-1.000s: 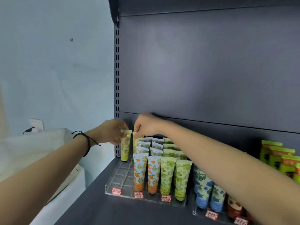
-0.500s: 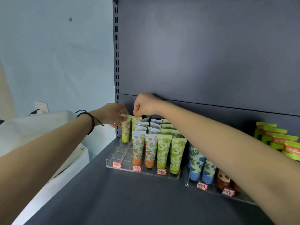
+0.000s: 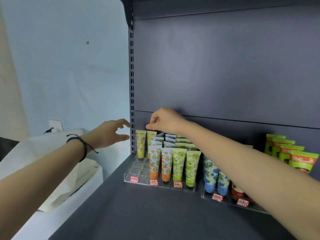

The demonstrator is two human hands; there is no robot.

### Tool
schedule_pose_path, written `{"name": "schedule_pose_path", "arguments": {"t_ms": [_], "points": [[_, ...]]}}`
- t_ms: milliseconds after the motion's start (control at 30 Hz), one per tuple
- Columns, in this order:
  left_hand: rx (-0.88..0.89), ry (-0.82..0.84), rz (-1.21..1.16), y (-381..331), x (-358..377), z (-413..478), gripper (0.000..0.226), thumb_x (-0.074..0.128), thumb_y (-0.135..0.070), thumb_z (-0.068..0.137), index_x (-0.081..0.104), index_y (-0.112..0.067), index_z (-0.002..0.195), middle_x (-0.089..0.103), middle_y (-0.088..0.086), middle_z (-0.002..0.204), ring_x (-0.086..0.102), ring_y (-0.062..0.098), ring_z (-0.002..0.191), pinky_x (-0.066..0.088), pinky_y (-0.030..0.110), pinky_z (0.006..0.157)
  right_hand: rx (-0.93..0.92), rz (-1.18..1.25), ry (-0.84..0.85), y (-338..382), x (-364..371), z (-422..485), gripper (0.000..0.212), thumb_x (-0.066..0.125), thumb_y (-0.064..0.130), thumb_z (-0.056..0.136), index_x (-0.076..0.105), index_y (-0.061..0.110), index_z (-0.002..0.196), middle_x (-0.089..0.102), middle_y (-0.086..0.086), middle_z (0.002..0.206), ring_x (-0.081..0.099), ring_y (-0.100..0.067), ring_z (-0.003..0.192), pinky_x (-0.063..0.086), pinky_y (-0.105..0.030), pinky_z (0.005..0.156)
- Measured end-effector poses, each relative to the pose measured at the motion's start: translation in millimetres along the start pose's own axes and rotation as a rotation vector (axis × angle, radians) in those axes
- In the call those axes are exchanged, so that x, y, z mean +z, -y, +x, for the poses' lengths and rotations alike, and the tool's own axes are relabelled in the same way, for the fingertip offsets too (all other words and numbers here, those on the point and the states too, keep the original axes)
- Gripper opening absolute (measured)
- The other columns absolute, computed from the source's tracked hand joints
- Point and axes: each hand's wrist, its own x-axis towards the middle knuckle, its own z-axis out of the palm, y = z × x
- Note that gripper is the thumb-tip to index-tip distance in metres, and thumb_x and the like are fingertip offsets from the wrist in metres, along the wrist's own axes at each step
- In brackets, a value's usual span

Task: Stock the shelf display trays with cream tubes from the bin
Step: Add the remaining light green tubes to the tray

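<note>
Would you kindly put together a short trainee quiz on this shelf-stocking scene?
1. True or false: the left hand is gripping something.
2. The leftmost column of the left tray holds: A) one tube; B) four tubes; C) nothing.
3. What colour are the leftmost tubes in the right tray?

Key: 1. False: its fingers are spread and hold nothing. 2. A: it stands at the back, with bare slots in front of it. 3. Blue.
</note>
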Motion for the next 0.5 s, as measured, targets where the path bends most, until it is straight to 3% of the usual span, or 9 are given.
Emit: {"name": "schedule_pose_path", "arguments": {"t_ms": [100, 200, 267, 367, 500], "points": [[0.008, -0.027, 0.046, 9, -19, -36, 0.021, 0.062, -0.033, 0.087, 0.058, -0.027, 0.107, 0.065, -0.001, 0.108, 0.060, 0.017, 0.102, 0.047, 0.031, 0.090, -0.054, 0.049, -0.012, 21, -2, -26, 0.032, 0.061, 0.046, 0.088, 0.068, 0.017, 0.081, 0.067, 0.004, 0.076, 0.062, -0.014, 0.074, 0.053, -0.034, 0.072], [-0.020, -0.026, 0.096, 16, -37, -78, 0.012, 0.059, -0.038, 0.088, 0.061, -0.027, 0.084, 0.067, -0.008, 0.085, 0.063, 0.011, 0.084, 0.050, 0.026, 0.077, -0.115, 0.071, 0.004, 47, 4, -54, 0.034, 0.057, 0.050, 0.090, 0.062, 0.021, 0.072, 0.055, 0.008, 0.059, 0.047, -0.005, 0.054, 0.037, -0.026, 0.055], [-0.072, 0.009, 0.135, 21, -49, -107, 0.021, 0.057, -0.042, 0.088, 0.059, -0.025, 0.075, 0.066, -0.009, 0.074, 0.062, 0.007, 0.072, 0.047, 0.022, 0.069, -0.137, 0.044, 0.042, 68, 10, -70, 0.035, 0.057, 0.055, 0.088, 0.063, 0.022, 0.075, 0.061, 0.010, 0.063, 0.052, -0.004, 0.055, 0.037, -0.025, 0.056], [-0.168, 0.073, 0.165, 33, -60, -153, 0.030, 0.055, -0.047, 0.088, 0.059, -0.021, 0.074, 0.068, -0.007, 0.065, 0.064, 0.007, 0.059, 0.051, 0.028, 0.071, -0.184, 0.021, 0.128, 104, 27, -92, 0.038, 0.059, 0.056, 0.086, 0.064, 0.020, 0.075, 0.068, 0.006, 0.067, 0.053, 0.001, 0.051, 0.042, -0.025, 0.056], [-0.239, 0.233, 0.210, 51, -56, -227, 0.031, 0.052, -0.056, 0.086, 0.060, -0.027, 0.076, 0.070, -0.009, 0.071, 0.065, 0.006, 0.064, 0.053, 0.029, 0.075, -0.204, 0.108, 0.241, 152, 62, -126, 0.045, 0.059, 0.057, 0.085, 0.066, 0.013, 0.077, 0.069, 0.002, 0.071, 0.066, -0.018, 0.070, 0.055, -0.039, 0.074]]}}
